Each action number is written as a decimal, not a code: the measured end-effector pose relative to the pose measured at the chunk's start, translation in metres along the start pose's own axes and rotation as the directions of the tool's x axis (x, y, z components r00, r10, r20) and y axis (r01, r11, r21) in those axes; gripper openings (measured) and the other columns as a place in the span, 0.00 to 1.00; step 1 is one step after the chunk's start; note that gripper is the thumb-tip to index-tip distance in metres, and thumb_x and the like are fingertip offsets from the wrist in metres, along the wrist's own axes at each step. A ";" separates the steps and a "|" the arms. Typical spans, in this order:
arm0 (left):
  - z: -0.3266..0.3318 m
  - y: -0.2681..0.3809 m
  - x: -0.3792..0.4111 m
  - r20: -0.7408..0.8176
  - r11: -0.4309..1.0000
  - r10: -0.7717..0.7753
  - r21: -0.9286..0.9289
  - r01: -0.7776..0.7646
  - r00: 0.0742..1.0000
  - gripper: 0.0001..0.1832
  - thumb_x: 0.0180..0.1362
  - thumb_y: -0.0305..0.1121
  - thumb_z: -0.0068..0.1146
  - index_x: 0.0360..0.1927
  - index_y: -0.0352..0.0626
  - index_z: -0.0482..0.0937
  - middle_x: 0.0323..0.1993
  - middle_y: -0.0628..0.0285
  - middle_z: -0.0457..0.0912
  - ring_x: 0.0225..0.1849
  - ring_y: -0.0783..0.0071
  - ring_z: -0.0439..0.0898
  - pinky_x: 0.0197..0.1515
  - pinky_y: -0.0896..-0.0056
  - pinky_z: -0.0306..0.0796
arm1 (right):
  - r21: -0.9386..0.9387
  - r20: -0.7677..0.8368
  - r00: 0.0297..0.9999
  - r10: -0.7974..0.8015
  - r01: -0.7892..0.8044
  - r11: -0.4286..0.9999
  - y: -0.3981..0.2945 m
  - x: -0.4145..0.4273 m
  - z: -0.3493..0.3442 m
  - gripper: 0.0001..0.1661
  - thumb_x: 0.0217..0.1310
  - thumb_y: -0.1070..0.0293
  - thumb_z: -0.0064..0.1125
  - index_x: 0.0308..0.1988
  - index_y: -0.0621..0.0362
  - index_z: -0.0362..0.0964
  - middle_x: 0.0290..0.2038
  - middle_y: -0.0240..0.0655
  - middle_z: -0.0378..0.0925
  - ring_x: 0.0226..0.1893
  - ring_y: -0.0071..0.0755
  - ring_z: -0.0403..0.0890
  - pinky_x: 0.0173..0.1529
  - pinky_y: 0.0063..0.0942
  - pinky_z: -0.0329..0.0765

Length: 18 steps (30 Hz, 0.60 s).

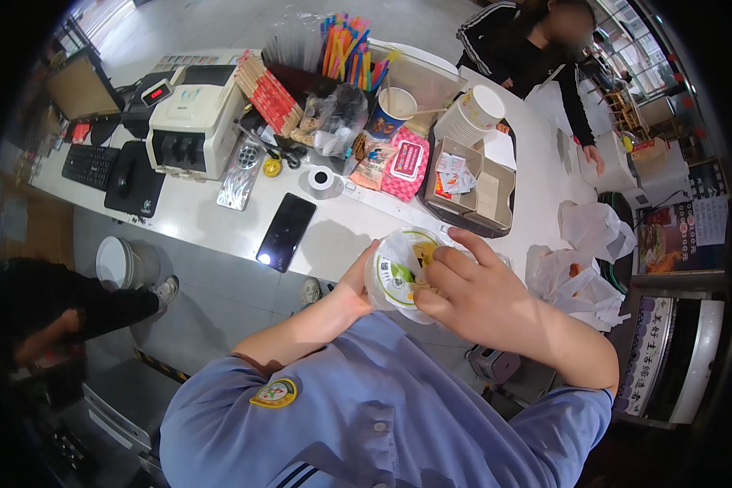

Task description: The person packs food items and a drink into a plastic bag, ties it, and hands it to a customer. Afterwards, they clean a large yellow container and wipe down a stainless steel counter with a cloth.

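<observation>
A round sealed cup [396,274] with a green ring and printing on its top is held in front of my chest, at the counter's near edge. Thin, translucent plastic shows around its sides. My left hand [358,285] cups it from the left, thumb up along the rim. Over its right side, the fingers of my right hand [473,287] are curled on the lid, while the index finger sticks out past them. These fingers hide part of the lid, and the underside of the cup is out of sight.
On the white counter [335,235] lie a black phone [287,232], a divided organizer [494,195], stacked paper bowls [473,113], wet wipes [405,165], straws [348,52] and a bill counter [192,119]. White plastic bags [576,280] sit rightward. A person [524,55] stands across; another [67,305] is at left.
</observation>
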<state>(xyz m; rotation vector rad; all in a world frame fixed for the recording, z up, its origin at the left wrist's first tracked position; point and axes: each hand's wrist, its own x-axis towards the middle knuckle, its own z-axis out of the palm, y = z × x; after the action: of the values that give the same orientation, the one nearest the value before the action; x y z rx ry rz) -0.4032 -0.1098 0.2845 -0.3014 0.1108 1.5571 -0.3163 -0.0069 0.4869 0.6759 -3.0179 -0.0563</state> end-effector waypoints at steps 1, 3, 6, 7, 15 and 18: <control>0.000 0.000 0.003 -0.002 1.000 -0.016 -0.007 0.016 1.000 0.21 0.65 0.41 0.29 0.58 0.43 0.61 0.53 0.53 0.69 0.53 0.57 0.71 0.52 0.52 0.69 | 0.123 0.011 1.000 -0.010 0.008 0.992 0.006 -0.002 0.001 0.11 0.42 0.69 0.53 0.32 0.56 0.66 0.32 0.35 0.69 0.41 0.39 0.72 0.57 0.43 0.63; -0.029 0.000 0.016 0.049 0.999 -0.029 0.037 0.027 0.998 0.26 0.65 0.48 0.28 0.59 0.43 0.61 0.56 0.53 0.67 0.57 0.57 0.67 0.57 0.53 0.64 | 0.359 0.026 0.999 -0.020 0.009 0.933 0.018 -0.009 0.001 0.10 0.44 0.69 0.55 0.32 0.55 0.66 0.33 0.36 0.69 0.41 0.39 0.72 0.57 0.43 0.64; -0.037 -0.007 0.032 0.075 0.939 0.014 0.341 -0.039 0.997 0.28 0.64 0.51 0.30 0.57 0.41 0.62 0.55 0.53 0.68 0.56 0.58 0.68 0.57 0.54 0.64 | 0.604 -0.072 0.997 0.039 0.012 0.797 0.027 -0.025 -0.001 0.09 0.45 0.72 0.55 0.31 0.56 0.65 0.33 0.36 0.68 0.39 0.40 0.72 0.51 0.38 0.68; -0.042 -0.009 0.037 0.108 0.917 0.027 0.392 -0.068 0.994 0.27 0.63 0.50 0.32 0.57 0.42 0.63 0.54 0.53 0.69 0.55 0.57 0.69 0.57 0.53 0.64 | 0.687 0.012 0.995 0.096 -0.078 0.723 0.025 -0.027 -0.003 0.09 0.45 0.74 0.54 0.31 0.57 0.65 0.33 0.37 0.68 0.38 0.42 0.72 0.47 0.38 0.69; 0.020 -0.049 0.031 -0.224 0.929 -0.160 0.294 0.224 0.961 0.24 0.60 0.50 0.36 0.56 0.49 0.64 0.54 0.56 0.68 0.54 0.53 0.70 0.53 0.36 0.63 | 0.750 -0.082 0.975 0.206 -0.076 0.656 0.031 -0.089 -0.010 0.12 0.40 0.80 0.50 0.31 0.57 0.64 0.32 0.38 0.65 0.34 0.47 0.71 0.36 0.38 0.69; 0.024 -0.063 0.041 -0.132 0.922 -0.173 0.326 0.207 0.976 0.26 0.58 0.54 0.38 0.56 0.51 0.63 0.55 0.61 0.68 0.56 0.57 0.68 0.53 0.38 0.62 | 0.622 -0.087 0.964 0.250 -0.143 0.770 0.028 -0.107 -0.027 0.12 0.39 0.79 0.50 0.31 0.57 0.63 0.31 0.38 0.65 0.32 0.48 0.71 0.34 0.39 0.69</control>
<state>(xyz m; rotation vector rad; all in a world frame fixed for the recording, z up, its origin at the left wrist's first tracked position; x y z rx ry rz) -0.3429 -0.0629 0.3047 -0.1130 0.4131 1.3018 -0.2305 0.0637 0.5106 0.3435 -2.8924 0.9783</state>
